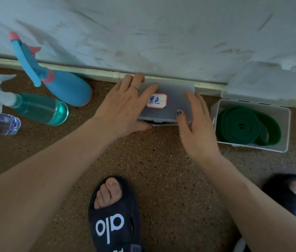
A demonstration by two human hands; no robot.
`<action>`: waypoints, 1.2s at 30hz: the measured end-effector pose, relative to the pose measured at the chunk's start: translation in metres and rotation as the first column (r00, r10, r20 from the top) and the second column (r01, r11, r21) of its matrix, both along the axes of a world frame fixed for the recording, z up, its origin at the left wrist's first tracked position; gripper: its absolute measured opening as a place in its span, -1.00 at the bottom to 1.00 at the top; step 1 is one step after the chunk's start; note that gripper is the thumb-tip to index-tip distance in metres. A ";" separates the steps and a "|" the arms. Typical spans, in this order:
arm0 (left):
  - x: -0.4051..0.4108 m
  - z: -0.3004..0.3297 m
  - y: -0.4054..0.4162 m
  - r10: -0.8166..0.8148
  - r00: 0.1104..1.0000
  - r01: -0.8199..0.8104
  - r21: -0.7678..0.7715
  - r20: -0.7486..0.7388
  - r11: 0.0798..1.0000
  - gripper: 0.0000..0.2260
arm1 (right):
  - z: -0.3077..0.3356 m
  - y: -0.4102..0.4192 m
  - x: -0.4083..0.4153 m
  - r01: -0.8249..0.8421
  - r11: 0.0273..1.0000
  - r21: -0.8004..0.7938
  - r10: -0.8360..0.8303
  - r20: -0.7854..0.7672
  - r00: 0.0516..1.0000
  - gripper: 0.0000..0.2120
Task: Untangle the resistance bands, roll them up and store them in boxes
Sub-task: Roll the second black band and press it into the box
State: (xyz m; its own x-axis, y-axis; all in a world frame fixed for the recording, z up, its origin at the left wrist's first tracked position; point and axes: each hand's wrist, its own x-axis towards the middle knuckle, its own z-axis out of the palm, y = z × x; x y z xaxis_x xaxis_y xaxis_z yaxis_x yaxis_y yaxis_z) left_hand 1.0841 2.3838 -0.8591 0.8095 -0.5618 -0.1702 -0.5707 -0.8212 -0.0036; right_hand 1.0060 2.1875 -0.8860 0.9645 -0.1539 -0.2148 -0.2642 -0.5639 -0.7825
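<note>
A translucent plastic box (172,100) with its lid down and a red-edged handwritten label (156,101) stands on the floor against the wall. My left hand (125,106) lies flat with straight fingers on the lid's left part, its thumb at the box's front edge. My right hand (196,124) rests with straight fingers on the lid's right part. Something dark shows through the box's front. To the right, an open clear box (287,124) holds a rolled green resistance band (241,124); its lid (270,84) leans back against the wall.
Spray bottles lie on the floor at left: a blue one with pink trim (61,84), a teal one (41,109) and a clear one (0,122). My feet in black slippers (114,219) stand on the speckled brown floor (161,160). A scuffed white wall (161,33) rises behind.
</note>
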 end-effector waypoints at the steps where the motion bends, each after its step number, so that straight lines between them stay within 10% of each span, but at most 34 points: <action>1: 0.001 -0.002 0.000 -0.004 1.000 0.004 0.011 0.000 1.000 -0.02 | 0.000 0.000 0.000 0.002 1.000 0.009 -0.002 -0.015 1.000 -0.49; 17: -0.012 0.005 0.019 -0.029 0.992 -0.004 -0.256 -0.124 0.967 -0.26 | 0.019 0.008 -0.009 0.227 0.960 0.166 -0.226 -0.021 0.974 -0.50; 36: -0.009 -0.001 0.021 0.086 0.935 -0.262 -0.507 -0.343 0.821 -0.42 | 0.021 -0.003 -0.008 0.091 0.994 0.066 -0.088 -0.043 0.995 -0.23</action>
